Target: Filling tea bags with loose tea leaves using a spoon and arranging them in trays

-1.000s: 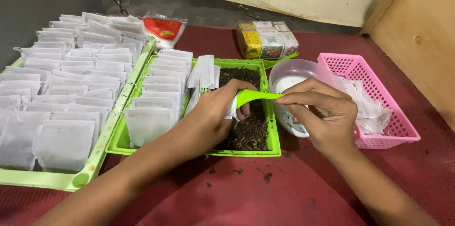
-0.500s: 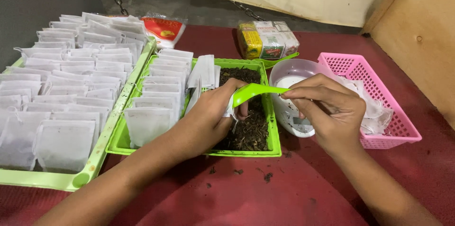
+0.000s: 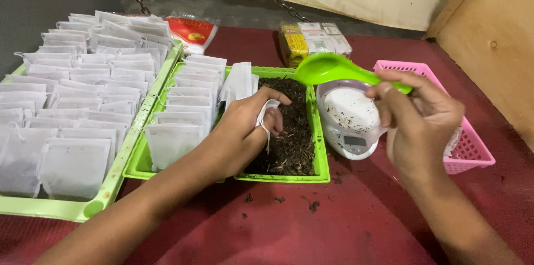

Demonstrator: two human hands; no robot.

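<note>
Head cam: left hand [image 3: 245, 126] curled round a small white filter bag [image 3: 268, 110], resting on loose dark tea [image 3: 292, 131] in green tray [image 3: 283, 177]. Right hand [image 3: 420, 117] pinches green scoop [image 3: 328, 68] by its handle, raised over white bowl [image 3: 350, 112] on small scale [image 3: 350, 145]. Pink basket [image 3: 473, 151] just beside.

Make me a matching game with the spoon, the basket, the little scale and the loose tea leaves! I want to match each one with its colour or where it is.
Things:
1. spoon
2. basket
3. scale
4. loose tea leaves

Matches:
A. pink, at the far right
B. dark, lying in a green tray
C. green, held in the right hand
D. white, between the tray and the basket

Right pairs: 1-C, 2-A, 3-D, 4-B
</note>
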